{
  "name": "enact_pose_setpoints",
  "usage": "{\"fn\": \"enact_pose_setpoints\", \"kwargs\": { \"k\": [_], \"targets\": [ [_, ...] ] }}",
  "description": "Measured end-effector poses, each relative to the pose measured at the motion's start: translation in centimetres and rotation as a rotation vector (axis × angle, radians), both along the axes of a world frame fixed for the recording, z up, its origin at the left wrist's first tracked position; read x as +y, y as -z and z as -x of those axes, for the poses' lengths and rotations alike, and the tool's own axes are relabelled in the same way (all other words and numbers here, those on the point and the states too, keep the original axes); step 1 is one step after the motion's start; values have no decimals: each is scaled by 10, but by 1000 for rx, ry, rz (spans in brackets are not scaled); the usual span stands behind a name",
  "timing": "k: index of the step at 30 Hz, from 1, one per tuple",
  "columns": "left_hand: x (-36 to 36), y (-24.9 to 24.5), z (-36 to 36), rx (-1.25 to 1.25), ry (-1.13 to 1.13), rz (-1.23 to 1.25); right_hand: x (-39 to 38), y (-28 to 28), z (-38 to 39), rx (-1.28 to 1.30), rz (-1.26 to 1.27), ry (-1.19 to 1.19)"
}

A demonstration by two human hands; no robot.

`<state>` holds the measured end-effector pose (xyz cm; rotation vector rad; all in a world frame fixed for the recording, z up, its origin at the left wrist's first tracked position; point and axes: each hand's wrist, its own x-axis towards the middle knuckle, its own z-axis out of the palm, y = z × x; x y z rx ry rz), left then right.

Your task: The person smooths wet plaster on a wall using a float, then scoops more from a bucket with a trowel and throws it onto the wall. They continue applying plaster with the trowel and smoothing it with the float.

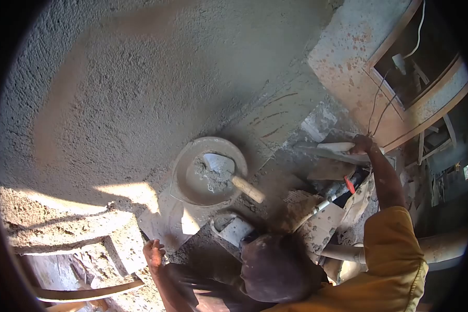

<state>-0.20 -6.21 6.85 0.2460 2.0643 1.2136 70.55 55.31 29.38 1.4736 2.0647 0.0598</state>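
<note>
My right hand [362, 145] is closed on the pale handle of a long, flat grey plastering float [322, 152], low by the wall at the right. My left hand [153, 254] hangs near a sunlit ledge, fingers loosely bent and a little apart, with nothing visible in them. Between the hands, a round basin [180, 193] holds wet grey mortar [195, 179]. A trowel [219, 165] rests in the basin, its wooden handle [248, 189] sticking out over the rim.
Wet grey plaster covers the wall [203, 78]. A window frame [387, 96] with dangling wires stands at the upper right. Below the basin lies a mortar-smeared container [235, 230]. A pipe with a red-handled valve [349, 184] crosses the rubble. A dark rounded shape [278, 268] fills the lower middle.
</note>
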Motion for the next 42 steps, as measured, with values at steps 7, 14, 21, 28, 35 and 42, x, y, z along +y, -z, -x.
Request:
{"fn": "enact_pose_setpoints", "kwargs": {
  "k": [7, 14, 21, 28, 35, 42],
  "targets": [
    [-48, -4, -60, 232, 27, 37, -39, -202, 21, 257, -453, 115],
    [-27, -59, -26, 273, 296, 84, -21, -223, 116, 1380, -672, 369],
    [8, -93, 32, -309, -145, -667, 30, -130, 392, 2404, -445, 405],
    [-72, -129, 43, 399, -95, 48, 19, -172, 502, 2408, -155, 227],
    [-211, -121, 10, 318, -273, 254, -112, -168, 585, 2370, -95, -41],
    [57, -343, 35, 885, -319, -556, -254, -143, 655, 1767, -279, -733]
  ]
}}
